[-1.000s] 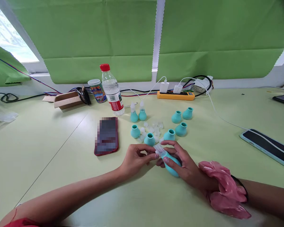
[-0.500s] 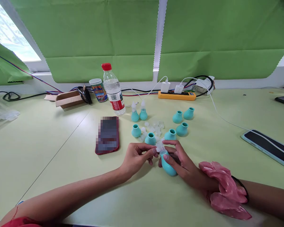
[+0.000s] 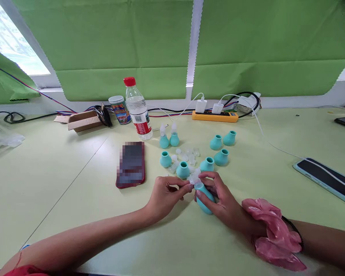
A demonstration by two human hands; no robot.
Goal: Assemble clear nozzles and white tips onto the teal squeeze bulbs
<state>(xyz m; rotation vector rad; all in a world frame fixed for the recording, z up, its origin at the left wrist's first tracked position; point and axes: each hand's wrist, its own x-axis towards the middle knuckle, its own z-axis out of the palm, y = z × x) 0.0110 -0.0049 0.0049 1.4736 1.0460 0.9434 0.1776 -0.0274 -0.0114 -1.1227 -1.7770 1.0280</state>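
Note:
My right hand (image 3: pixel 218 195) is wrapped round a teal squeeze bulb (image 3: pixel 204 203), which is tilted with its mouth up toward the left. A clear plastic fitting (image 3: pixel 199 184) sits at the bulb's mouth. My left hand (image 3: pixel 171 193) pinches a small translucent plastic piece (image 3: pixel 192 179) against this fitting; the fingertips partly hide it. Just beyond my hands stand open teal bulbs (image 3: pixel 183 169) and loose translucent pieces (image 3: pixel 184 156). Two bulbs with translucent nozzle tops (image 3: pixel 174 136) stand upright behind them.
To the left lie a red-cased phone (image 3: pixel 130 165), a water bottle (image 3: pixel 140 115), a can (image 3: pixel 120 110) and a cardboard tray (image 3: pixel 84 120). An orange power strip (image 3: pixel 215 116) stands at the back. A white cable runs right across another phone (image 3: pixel 326 180).
My left fingertips have shifted slightly right and down, closer to the bulb's mouth. The small piece they pinch is now more hidden. The right hand keeps its hold on the bulb.

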